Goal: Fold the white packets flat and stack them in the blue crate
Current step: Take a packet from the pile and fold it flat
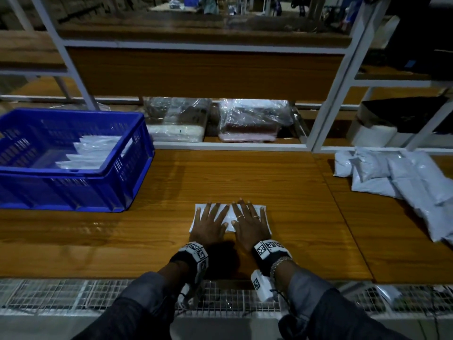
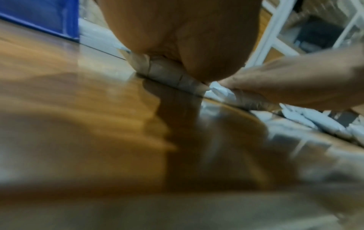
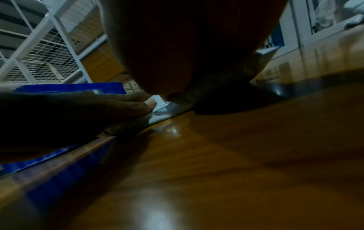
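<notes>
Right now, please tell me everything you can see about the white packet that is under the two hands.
The white packet is a thin rectangle of smooth, plastic-looking film lying flat on the wooden table, near its front edge. The left hand and right hand press on it side by side with spread, straight fingers, covering most of it. Only its corners and a middle strip show.

On the table (image 1: 171, 241), one packet (image 1: 229, 218) lies near the front edge under the left hand (image 1: 208, 224) and right hand (image 1: 250, 224), side by side. The crate (image 1: 73, 187) sits at the left with packets inside (image 1: 93, 153); a heap of packets (image 1: 402, 185) lies at the right, and wrapped bundles (image 1: 213, 121) sit on the shelf behind.
</notes>
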The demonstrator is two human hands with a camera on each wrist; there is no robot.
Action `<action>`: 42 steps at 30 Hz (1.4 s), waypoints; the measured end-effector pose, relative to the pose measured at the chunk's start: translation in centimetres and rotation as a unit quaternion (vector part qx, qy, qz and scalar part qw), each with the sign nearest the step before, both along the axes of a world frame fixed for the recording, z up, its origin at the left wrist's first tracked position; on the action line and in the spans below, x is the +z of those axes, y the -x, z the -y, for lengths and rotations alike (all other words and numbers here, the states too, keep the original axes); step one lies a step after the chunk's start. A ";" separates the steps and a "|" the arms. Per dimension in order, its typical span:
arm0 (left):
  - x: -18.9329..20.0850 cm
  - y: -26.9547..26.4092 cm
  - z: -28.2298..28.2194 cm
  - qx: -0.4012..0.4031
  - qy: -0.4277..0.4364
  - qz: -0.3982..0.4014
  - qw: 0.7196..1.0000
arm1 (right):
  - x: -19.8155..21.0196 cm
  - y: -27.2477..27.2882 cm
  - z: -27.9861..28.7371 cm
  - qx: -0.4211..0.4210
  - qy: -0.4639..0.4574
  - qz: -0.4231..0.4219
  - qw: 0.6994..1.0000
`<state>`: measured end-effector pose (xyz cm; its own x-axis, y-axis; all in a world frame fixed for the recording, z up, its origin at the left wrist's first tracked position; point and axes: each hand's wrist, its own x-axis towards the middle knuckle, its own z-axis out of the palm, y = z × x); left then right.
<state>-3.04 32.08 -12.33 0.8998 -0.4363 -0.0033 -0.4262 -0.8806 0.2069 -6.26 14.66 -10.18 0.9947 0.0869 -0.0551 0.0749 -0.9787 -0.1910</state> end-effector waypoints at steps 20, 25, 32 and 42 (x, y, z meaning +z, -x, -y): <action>-0.7 -0.8 -2.1 0.049 0.021 -0.043 0.998 | -1.3 -0.6 2.2 -0.034 -0.054 -0.037 0.997; 0.6 -1.2 -2.4 0.045 0.006 -0.076 0.996 | -0.3 -0.9 2.4 -0.028 -0.046 -0.075 0.996; 2.4 -0.9 -3.0 0.006 -0.010 -0.067 0.998 | 1.3 -0.7 2.5 0.035 -0.040 -0.074 0.996; 0.0 -0.8 -3.2 -0.067 -0.007 -0.030 0.997 | 1.3 0.1 2.7 0.099 -0.008 -0.081 0.992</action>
<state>-2.21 35.27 -12.35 0.8312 -0.5526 -0.0615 -0.5280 -0.8192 0.2239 -6.37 11.98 -8.92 0.9362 0.2817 -0.2103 0.2320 -0.9445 -0.2324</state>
